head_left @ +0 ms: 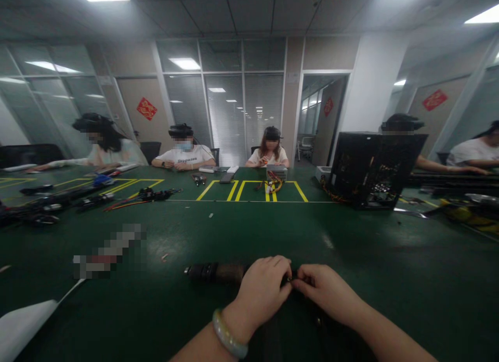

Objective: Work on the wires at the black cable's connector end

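A long dark rod-like object [228,273] lies across the table in front of me, with a silvery tip at its left end, a black ribbed part and a brownish middle. My left hand [267,284], with a pale bangle on the wrist, is closed over its right part. My right hand [323,286] is closed in a pinch right beside the left fingertips. A tiny shiny bit shows between the two hands, but what the right fingers hold is hidden. Below the hands a dark strap-like shape and a small shiny spot [318,321] are hard to make out.
The green table [163,310] carries a black computer case [370,169] at the right back and a power supply with wires [276,172] at the middle back. Cables [152,194] lie at the left, and a white sheet [27,325] near front left. Several people sit around.
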Motion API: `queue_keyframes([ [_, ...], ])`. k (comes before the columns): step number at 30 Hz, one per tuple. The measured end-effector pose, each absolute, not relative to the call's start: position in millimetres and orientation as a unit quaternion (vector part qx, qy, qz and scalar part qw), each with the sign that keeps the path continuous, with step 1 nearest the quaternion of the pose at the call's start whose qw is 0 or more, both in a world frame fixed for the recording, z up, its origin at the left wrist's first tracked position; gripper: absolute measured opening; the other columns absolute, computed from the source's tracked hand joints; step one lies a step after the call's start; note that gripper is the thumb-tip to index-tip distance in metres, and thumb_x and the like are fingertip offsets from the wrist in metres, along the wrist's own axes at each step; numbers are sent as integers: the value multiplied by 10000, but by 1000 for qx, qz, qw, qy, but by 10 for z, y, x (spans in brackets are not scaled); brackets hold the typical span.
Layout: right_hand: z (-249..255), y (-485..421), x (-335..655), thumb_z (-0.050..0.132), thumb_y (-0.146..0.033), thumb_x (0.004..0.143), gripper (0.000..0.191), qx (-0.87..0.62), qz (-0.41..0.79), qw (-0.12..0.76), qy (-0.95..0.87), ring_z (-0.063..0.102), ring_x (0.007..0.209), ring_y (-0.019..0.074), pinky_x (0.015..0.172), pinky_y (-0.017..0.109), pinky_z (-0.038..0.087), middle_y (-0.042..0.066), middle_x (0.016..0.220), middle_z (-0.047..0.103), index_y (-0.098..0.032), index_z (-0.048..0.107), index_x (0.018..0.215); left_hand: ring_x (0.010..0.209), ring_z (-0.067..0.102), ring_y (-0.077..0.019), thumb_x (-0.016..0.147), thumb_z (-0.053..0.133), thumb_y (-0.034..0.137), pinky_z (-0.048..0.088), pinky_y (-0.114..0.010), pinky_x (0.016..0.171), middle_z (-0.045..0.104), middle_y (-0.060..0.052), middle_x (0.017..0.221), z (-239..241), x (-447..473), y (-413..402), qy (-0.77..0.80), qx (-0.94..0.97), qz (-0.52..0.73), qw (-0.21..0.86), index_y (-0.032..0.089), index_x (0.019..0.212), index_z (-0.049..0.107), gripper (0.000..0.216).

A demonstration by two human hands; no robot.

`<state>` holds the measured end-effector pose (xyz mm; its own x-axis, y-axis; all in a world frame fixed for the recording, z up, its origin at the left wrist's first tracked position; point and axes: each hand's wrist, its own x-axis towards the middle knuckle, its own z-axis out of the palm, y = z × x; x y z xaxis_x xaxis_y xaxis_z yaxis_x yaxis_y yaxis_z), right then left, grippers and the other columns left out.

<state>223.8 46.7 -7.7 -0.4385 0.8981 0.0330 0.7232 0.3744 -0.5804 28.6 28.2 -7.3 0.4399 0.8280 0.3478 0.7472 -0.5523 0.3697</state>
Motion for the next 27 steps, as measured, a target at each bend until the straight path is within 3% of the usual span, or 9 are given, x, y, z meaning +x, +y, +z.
queue_keyframes([
  [27,-52,466,2246,536,-386,932,274,-490,264,171,-813,552,617,137,528,231,288,-22,680,633,-198,617,748,965,580,-193,838,635,223,425,-355,901,627,10,1001,-66,286,268,474,844,240,73,218,932,555,124],
])
